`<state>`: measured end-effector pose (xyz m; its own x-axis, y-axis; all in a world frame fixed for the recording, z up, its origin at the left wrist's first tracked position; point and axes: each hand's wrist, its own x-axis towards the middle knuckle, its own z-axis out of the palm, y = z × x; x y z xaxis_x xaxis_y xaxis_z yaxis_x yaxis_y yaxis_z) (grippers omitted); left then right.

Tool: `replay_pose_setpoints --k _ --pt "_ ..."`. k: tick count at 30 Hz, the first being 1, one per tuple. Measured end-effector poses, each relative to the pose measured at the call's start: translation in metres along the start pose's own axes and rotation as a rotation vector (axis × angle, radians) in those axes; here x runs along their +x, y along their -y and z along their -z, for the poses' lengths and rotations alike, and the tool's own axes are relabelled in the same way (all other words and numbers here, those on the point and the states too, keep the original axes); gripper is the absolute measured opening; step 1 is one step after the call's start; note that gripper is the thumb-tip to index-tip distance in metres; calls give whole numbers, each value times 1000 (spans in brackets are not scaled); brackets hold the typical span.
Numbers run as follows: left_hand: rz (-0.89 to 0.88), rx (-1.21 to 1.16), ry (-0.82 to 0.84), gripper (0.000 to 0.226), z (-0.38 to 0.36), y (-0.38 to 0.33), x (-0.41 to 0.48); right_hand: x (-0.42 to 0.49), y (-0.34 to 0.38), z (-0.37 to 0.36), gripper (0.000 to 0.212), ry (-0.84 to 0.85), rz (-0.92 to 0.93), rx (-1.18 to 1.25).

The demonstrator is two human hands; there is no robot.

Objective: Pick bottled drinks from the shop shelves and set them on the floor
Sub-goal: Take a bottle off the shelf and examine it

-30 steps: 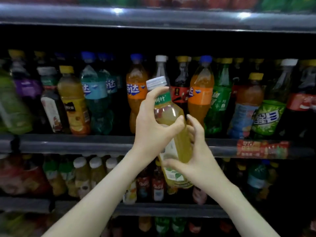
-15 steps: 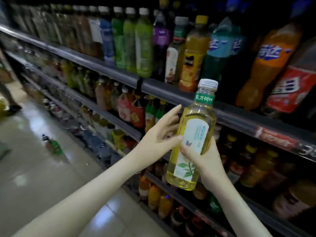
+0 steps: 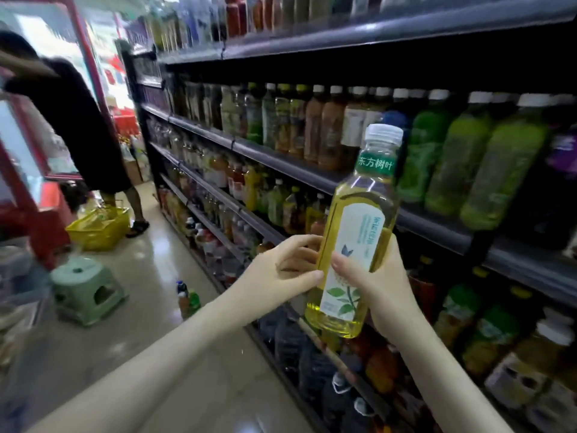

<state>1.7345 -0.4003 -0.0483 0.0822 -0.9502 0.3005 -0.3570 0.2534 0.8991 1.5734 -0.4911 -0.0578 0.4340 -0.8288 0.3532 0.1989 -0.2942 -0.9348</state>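
A clear bottle of yellow tea (image 3: 359, 214) with a white cap, green neck band and white leaf label stands upright in the air in front of the shelves. My right hand (image 3: 379, 285) grips its lower body from the right, thumb across the label. My left hand (image 3: 282, 273) holds the bottle's left side with thumb and fingertips. Two or three bottles (image 3: 186, 296) stand on the floor beside the bottom shelf, further down the aisle.
Dark shelves (image 3: 281, 164) packed with bottled drinks run along the right. A green plastic stool (image 3: 86, 290) and a yellow basket (image 3: 98, 228) sit on the glossy floor. A person in black (image 3: 81, 126) stands at the aisle's far end by a red cabinet (image 3: 28, 182).
The view has swung left from facing the shelf to looking down the aisle. The bottle came away from the shelf; my left hand slid from its neck to its side.
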Motion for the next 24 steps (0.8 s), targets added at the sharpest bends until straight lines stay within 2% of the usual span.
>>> replay_pose_setpoints --k 8,13,20,24 --pt "-116 70 -50 47 158 42 72 136 -17 -129 86 1 78 15" --pt "-218 93 -86 41 255 86 143 244 -49 -200 73 14 175 30" --pt "-256 128 -134 47 406 135 233 392 -72 -317 75 25 236 48" --pt "-284 105 -120 45 491 171 271 461 -86 -385 79 31 273 -18"
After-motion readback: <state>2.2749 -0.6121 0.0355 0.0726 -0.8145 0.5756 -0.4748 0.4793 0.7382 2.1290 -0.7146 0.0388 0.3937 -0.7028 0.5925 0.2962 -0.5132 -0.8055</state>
